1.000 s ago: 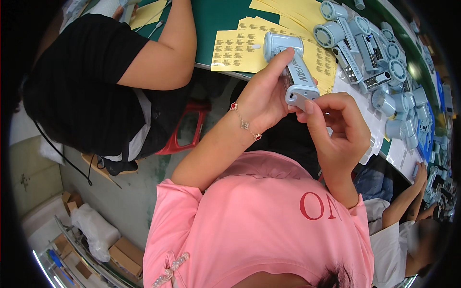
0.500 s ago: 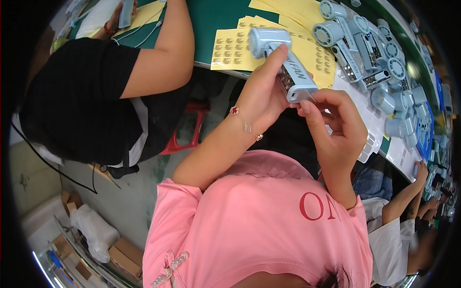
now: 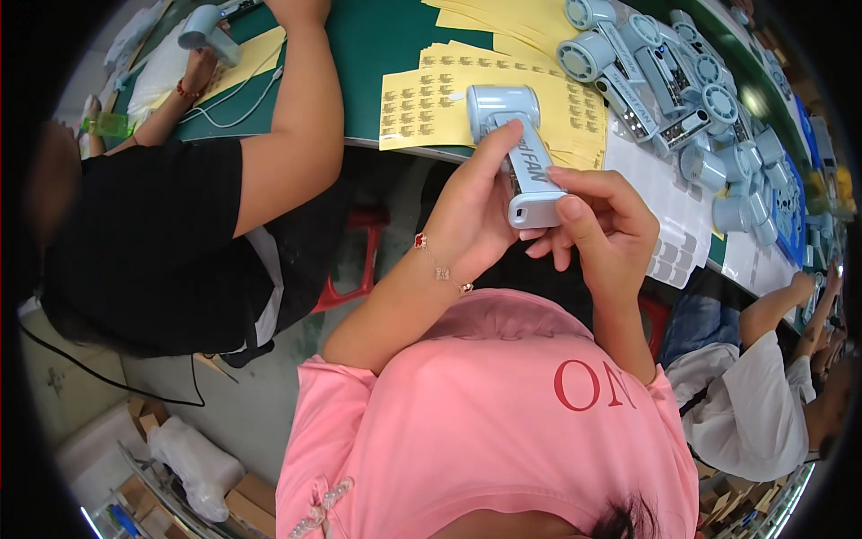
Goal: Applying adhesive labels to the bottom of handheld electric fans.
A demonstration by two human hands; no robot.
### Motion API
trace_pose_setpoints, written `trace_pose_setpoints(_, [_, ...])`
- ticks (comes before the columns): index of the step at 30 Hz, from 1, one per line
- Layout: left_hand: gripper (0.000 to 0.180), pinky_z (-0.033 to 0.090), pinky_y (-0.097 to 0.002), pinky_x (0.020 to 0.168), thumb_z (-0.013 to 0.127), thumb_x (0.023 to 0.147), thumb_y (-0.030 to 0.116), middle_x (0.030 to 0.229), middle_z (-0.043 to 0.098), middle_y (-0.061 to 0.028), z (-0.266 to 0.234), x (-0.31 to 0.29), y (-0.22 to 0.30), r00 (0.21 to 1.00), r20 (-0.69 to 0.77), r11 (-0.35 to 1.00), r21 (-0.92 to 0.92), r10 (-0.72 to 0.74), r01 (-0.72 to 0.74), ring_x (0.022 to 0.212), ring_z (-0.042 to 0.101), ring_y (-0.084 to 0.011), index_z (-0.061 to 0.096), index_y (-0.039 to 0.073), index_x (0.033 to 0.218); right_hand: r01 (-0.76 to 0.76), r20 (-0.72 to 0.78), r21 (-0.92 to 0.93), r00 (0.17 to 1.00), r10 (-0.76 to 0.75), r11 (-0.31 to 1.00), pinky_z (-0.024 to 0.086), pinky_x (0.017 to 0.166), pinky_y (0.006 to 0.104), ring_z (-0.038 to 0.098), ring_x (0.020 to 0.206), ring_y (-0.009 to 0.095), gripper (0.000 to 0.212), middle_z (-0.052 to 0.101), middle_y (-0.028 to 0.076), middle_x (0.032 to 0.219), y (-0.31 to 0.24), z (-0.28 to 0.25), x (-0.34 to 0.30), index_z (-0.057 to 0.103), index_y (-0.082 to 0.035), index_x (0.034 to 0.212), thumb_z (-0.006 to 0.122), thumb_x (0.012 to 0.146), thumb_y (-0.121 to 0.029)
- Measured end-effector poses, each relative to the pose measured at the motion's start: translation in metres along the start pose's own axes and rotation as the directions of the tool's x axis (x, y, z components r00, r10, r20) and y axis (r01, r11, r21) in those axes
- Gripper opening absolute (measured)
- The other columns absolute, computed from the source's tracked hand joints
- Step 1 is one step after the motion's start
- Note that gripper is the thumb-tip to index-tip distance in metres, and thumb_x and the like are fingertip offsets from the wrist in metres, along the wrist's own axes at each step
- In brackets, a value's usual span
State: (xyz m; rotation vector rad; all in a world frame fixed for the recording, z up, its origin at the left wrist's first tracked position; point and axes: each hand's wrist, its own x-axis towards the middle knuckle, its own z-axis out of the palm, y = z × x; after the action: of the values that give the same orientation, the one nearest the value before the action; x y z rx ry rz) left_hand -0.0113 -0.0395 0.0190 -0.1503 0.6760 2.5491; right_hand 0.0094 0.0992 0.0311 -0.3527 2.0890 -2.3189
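Above green table (image 3: 377, 36), both hands grip pale-blue handheld fan (image 3: 525, 153)

Pale blue handheld fan (image 3: 521, 148), head away, handle end near, tilted above yellow sheets (image 3: 422, 108).

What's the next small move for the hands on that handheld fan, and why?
Probably press the right hand's thumb down along the handle end of the light-blue handheld fan. The left hand already braces the handle from the side, the thumb sits on its lower end, and sticker sheets lie on the green table just beyond.
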Motion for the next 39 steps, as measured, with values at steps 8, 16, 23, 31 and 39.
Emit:
trace_pose_setpoints(8, [0.036, 0.05, -0.03, 0.055, 0.048, 0.089, 0.034, 0.09, 0.062, -0.006, 0.002, 0.023, 0.024, 0.99, -0.137, 0.999, -0.048, -0.028, 0.022, 0.074, 0.061, -0.0181, 0.053, 0.003, 0.109, 0.056, 0.124, -0.064, 0.991, -0.048, 0.996, 0.046, 0.053, 0.0185, 0.054, 0.06, 0.005, 0.041, 0.054, 0.001, 0.069, 0.005, 0.008, 0.031, 0.047, -0.002, 0.112, 0.067, 0.076, -0.002])
trace_pose_setpoints(16, [0.046, 0.049, -0.0386, 0.057, 0.056, 0.083, 0.041, 0.077, 0.061, -0.0184, -0.046, 0.09, 0.101, 0.512, 0.013, -0.215, 0.916, 0.859, 0.337, 0.069, 0.062, -0.0293, 0.044, 0.001, 0.101, -0.107, 0.172, -0.691, 0.936, 0.306, 0.715, 0.047, 0.04, 0.0222, 0.057, 0.047, 0.011, 0.024, 0.063, 0.01, 0.073, -0.016, -0.084, 0.233, 0.061, -0.002, 0.099, 0.048, 0.089, -0.02])
trace_pose_setpoints(23, [0.051, 0.049, -0.0398, 0.062, 0.061, 0.076, 0.046, 0.078, 0.063, -0.0167, -0.072, 0.112, 0.13, 0.464, 0.028, -0.356, 0.684, 0.885, 0.637, 0.076, 0.061, -0.0297, 0.053, 0.002, 0.101, -0.493, -0.437, -0.849, 0.857, 0.273, 0.192, 0.043, 0.036, 0.0314, 0.052, 0.048, 0.022, 0.061, 0.054, 0.015, 0.064, 0.046, -0.194, 0.439, 0.056, 0.006, 0.078, 0.069, 0.068, -0.052])
trace_pose_setpoints(31, [0.07, 0.048, -0.0397, 0.07, 0.068, 0.065, 0.054, 0.103, 0.055, -0.0127, -0.065, 0.11, 0.13, 0.503, -0.069, -0.365, 0.605, 0.862, 0.708, 0.088, 0.056, -0.0294, 0.051, 0.002, 0.109, -0.409, -0.337, -0.807, 0.911, 0.237, 0.425, 0.05, 0.044, 0.0263, 0.053, 0.046, 0.017, 0.041, 0.051, 0.009, 0.06, 0.002, -0.192, 0.41, 0.056, 0.002, 0.08, 0.067, 0.071, -0.037])
trace_pose_setpoints(39, [0.052, 0.04, -0.034, 0.087, 0.07, 0.074, 0.029, 0.104, 0.056, -0.014, -0.011, 0.073, 0.058, 0.825, 0.162, 0.049, 0.973, 0.542, -0.224, 0.098, 0.053, -0.0263, 0.049, -0.001, 0.112, -0.257, -0.11, -0.432, 0.966, 0.232, 0.864, 0.046, 0.049, 0.024, 0.053, 0.06, 0.012, 0.037, 0.054, 0.006, 0.075, -0.061, -0.11, 0.147, 0.056, 0.001, 0.104, 0.066, 0.077, -0.023])
